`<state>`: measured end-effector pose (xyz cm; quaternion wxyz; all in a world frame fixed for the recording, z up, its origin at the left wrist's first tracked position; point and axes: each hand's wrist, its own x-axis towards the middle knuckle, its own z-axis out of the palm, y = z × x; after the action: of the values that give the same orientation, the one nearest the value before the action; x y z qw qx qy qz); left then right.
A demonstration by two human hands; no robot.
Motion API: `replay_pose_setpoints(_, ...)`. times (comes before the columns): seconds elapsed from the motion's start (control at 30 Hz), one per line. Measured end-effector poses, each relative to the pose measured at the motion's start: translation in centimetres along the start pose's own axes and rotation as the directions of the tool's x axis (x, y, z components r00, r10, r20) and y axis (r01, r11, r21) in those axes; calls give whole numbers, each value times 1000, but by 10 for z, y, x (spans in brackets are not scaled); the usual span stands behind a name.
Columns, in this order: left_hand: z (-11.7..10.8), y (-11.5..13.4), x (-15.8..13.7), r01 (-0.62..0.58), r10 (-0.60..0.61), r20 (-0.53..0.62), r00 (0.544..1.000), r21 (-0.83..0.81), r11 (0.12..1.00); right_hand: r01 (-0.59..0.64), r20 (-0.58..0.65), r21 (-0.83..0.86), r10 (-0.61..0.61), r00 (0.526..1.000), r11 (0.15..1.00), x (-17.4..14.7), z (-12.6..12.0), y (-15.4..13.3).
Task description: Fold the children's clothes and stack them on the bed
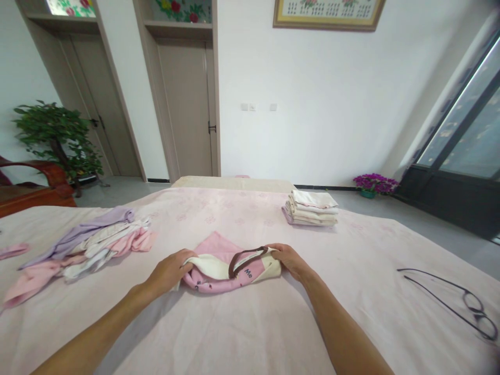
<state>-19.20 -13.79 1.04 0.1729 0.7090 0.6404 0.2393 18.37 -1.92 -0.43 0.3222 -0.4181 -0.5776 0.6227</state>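
Note:
Between my hands, a pink and cream garment [230, 281] with a brown-trimmed neckline and printed lettering lies partly bunched on the pale pink cloth. My left hand [174, 268] pinches its left edge. At the right end, my right hand [289, 260] grips the cream part beside the brown trim. A pink corner of fabric [217, 245] sticks out flat behind the garment, towards the far side. The fingertips of both hands are partly hidden by the fabric.
A neat stack of folded clothes [312, 208] stands at the back right. Loose lilac, white and pink clothes [97, 242] lie in a heap at the left. Eyeglasses [464, 307] rest at the right on the pink cloth cover [242, 338]. A wooden armchair [42, 182] stands beyond the left edge.

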Motion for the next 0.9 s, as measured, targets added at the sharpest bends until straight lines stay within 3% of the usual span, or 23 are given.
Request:
replay_pose_setpoints(0.13,-9,-1,13,108,-148,-157,977,-236,966,40,-143,95,-26,989,995,0,4,-10)
replay_pose_setpoints(0.23,-29,8,22,65,-201,-227,953,-496,866,163,-219,103,-138,966,981,-1,9,-26)
replay_pose_setpoints(0.33,-51,21,28,21,-230,-268,936,-608,794,240,-286,70,-211,935,968,-4,13,-42)
replay_pose_setpoints(0.43,-65,28,30,13,-211,-295,932,-554,832,253,-297,66,-223,928,965,-9,11,-50)
replay_pose_setpoints(0.5,-70,29,29,6,-191,-309,932,-513,859,242,-204,18,-233,951,970,-12,4,-51)
replay_pose_setpoints(0.57,-74,29,28,-13,-179,-324,929,-511,860,226,-50,-125,-233,971,966,-14,-5,-48)
replay_pose_setpoints(0.63,-77,28,29,-30,-174,-323,930,-540,841,204,32,-360,-206,978,910,-12,-14,-41)
replay_pose_setpoints(0.73,-83,28,31,-28,-177,-330,927,-533,846,99,-104,-687,-232,967,720,-6,-22,-29)
replay_pose_setpoints(0.8,-87,29,34,-26,-164,-382,910,-446,895,24,-225,-751,-290,930,660,-1,-23,-24)
replay_pose_setpoints(0.83,-89,29,36,-24,-149,-414,898,-384,923,13,-270,-725,-303,914,688,0,-22,-23)
replay_pose_setpoints(0.9,-92,30,38,-17,-120,-479,870,-273,962,48,-344,-534,-269,900,844,0,-19,-28)
